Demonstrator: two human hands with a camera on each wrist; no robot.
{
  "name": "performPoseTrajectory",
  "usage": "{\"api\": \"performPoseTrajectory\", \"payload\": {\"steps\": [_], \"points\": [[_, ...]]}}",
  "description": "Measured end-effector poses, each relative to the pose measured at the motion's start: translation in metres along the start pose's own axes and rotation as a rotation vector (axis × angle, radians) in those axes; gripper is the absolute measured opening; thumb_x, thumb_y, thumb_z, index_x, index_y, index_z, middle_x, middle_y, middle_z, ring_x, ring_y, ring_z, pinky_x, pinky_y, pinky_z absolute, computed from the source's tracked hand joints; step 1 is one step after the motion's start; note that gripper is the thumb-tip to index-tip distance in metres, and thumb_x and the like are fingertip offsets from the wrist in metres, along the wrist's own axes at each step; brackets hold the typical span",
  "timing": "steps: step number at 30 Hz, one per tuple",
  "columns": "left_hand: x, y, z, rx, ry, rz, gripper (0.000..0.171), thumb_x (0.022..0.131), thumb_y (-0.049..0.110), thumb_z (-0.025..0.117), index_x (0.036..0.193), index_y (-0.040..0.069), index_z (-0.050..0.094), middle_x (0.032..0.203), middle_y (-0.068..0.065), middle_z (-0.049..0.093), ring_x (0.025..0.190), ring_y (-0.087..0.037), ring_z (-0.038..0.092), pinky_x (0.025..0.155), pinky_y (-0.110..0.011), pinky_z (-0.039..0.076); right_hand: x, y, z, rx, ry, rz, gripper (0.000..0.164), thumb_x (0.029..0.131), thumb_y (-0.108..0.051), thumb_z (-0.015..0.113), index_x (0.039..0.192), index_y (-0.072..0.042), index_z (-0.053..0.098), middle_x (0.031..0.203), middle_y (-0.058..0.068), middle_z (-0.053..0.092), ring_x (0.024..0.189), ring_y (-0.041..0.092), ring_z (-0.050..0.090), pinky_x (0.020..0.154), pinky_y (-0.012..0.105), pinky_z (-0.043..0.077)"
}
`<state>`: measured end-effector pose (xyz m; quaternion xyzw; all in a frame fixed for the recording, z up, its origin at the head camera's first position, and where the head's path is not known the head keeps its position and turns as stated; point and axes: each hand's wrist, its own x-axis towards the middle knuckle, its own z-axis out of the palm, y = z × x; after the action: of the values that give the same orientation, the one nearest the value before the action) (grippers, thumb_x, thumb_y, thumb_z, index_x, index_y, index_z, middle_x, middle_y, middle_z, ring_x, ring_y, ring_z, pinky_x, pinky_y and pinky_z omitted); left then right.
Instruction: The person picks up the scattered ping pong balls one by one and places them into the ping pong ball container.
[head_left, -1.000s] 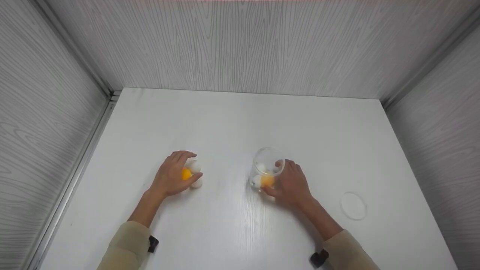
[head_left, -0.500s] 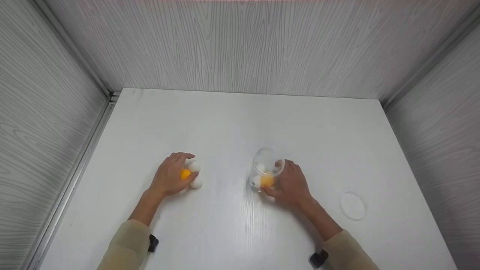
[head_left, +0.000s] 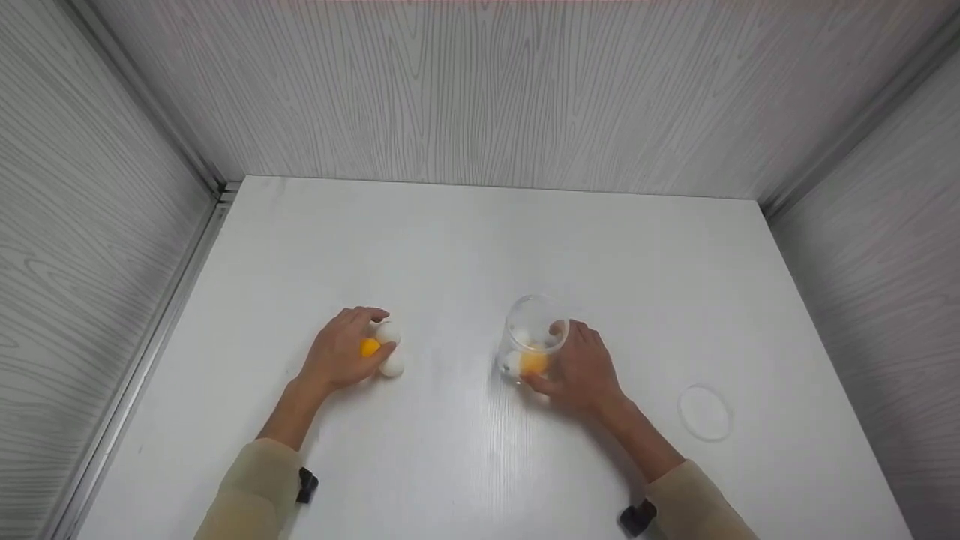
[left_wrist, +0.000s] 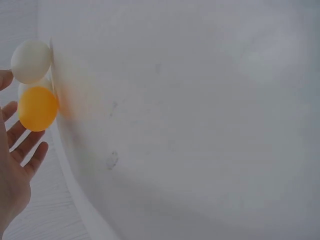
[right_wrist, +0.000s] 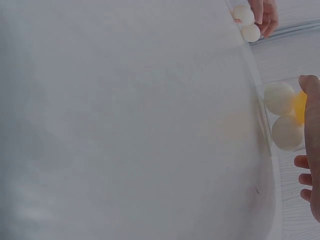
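Note:
My left hand [head_left: 341, 349] curves around several ping-pong balls on the white table. An orange ball [head_left: 370, 346] sits against the palm, with a white ball [head_left: 388, 331] beyond it and another white ball [head_left: 392, 365] by the thumb. In the left wrist view the thumb touches a white ball [left_wrist: 31, 61], and the fingers lie behind the orange ball [left_wrist: 38, 109]. My right hand [head_left: 589, 371] grips a clear plastic cup [head_left: 511, 326] that stands upright with its top uncovered. Inside it are an orange ball [head_left: 534, 363] and white balls [right_wrist: 287, 133]; the hand hides part of them.
A thin clear ring-like lid [head_left: 705, 412] lies flat on the table [head_left: 450, 247] to the right of my right forearm. Grey wood-grain panels [head_left: 480, 90] wall in the back and both sides.
My left thumb and fingers have drawn in around the balls, pulling them slightly left. The right hand and the cup have stayed in place.

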<state>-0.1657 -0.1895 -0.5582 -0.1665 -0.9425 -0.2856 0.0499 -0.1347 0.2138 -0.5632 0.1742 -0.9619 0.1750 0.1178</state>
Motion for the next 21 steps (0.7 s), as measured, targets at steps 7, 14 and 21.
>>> {"api": "performPoseTrajectory", "payload": {"steps": [7, 14, 21], "points": [[0.0019, 0.0029, -0.0019, 0.001, -0.035, -0.041, 0.045, 0.095, 0.033, 0.072, 0.132, 0.008, 0.066, 0.124, -0.011, 0.072, 0.108, -0.03, 0.065, 0.097, -0.049, 0.056, -0.0007, -0.0016, -0.0005, 0.026, 0.0, 0.017, 0.084, 0.078, -0.062, 0.078, 0.128, 0.001, 0.054, 0.117, 0.018, 0.065, 0.108, 0.035, 0.061, 0.102, 0.051, 0.053], [0.0038, 0.002, -0.0019, 0.011, -0.027, -0.027, 0.043, 0.095, 0.033, 0.072, 0.129, 0.007, 0.067, 0.122, -0.011, 0.074, 0.104, -0.031, 0.066, 0.093, -0.048, 0.057, -0.0011, -0.0015, -0.0007, 0.025, 0.014, 0.005, 0.083, 0.078, -0.061, 0.078, 0.128, 0.001, 0.055, 0.116, 0.017, 0.066, 0.108, 0.035, 0.061, 0.101, 0.051, 0.053], [0.0062, 0.0015, -0.0025, 0.005, -0.062, -0.045, 0.041, 0.096, 0.034, 0.07, 0.128, 0.008, 0.068, 0.12, -0.01, 0.074, 0.105, -0.03, 0.065, 0.093, -0.048, 0.056, -0.0008, -0.0005, -0.0003, 0.015, 0.019, -0.005, 0.083, 0.078, -0.061, 0.077, 0.128, 0.001, 0.055, 0.116, 0.018, 0.066, 0.108, 0.035, 0.061, 0.101, 0.051, 0.053]]}}
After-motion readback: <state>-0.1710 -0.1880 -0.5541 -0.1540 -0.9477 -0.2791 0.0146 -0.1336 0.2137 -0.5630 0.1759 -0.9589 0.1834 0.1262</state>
